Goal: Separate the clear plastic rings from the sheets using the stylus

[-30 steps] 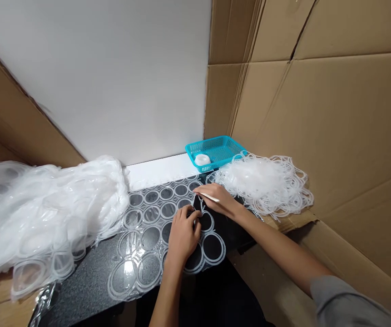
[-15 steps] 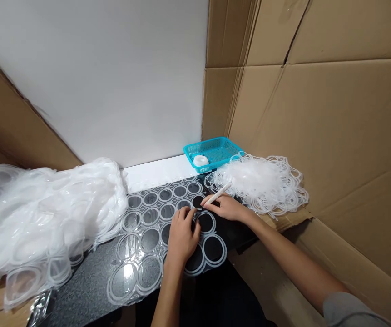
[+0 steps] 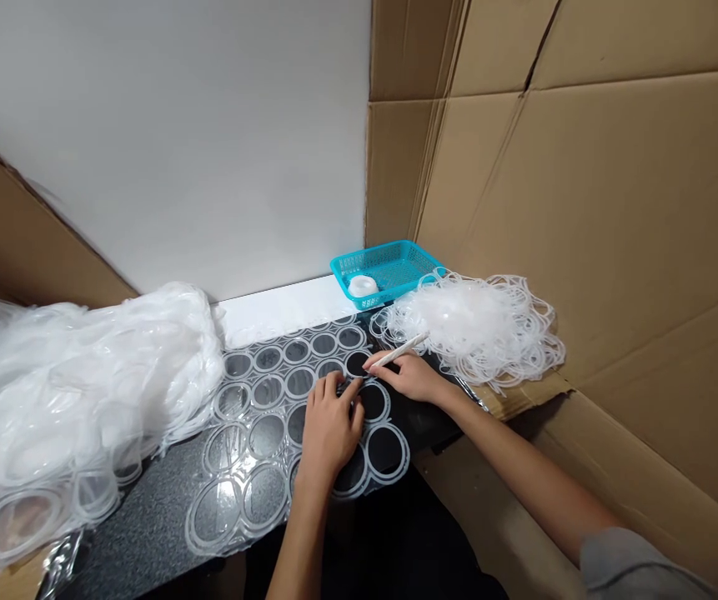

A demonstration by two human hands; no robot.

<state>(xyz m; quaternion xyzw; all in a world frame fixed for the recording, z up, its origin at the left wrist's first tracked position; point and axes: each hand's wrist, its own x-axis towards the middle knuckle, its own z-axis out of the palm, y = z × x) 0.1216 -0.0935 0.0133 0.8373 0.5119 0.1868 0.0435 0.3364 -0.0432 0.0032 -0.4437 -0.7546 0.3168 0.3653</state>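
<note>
A clear plastic sheet point(image 3: 266, 435) covered in rows of pale rings lies on the dark speckled tabletop point(image 3: 158, 500). My left hand point(image 3: 332, 423) rests on the sheet's right part, fingers spread and bent, with no object in its grasp. A slim white pen-like tool point(image 3: 401, 350) is pinched in the fingers of my right hand point(image 3: 416, 380). Its lower end points at a ring near the sheet's right edge, just beyond my left fingertips; the tip itself is hidden by my fingers. Just behind my right hand is a heap of loose thin white rings point(image 3: 484, 325).
On the left sits a large pile of translucent ringed sheets point(image 3: 96, 375). A turquoise basket point(image 3: 424, 254) at the back holds a white ring-shaped stack point(image 3: 363, 286). A white panel point(image 3: 208, 142) and cardboard walls point(image 3: 615, 217) enclose the table.
The whole view has shifted slightly, so things appear a little further left and higher. The right hand's tool lies at a slightly lower slant; both hands stay at nearly the same spot on the sheet.
</note>
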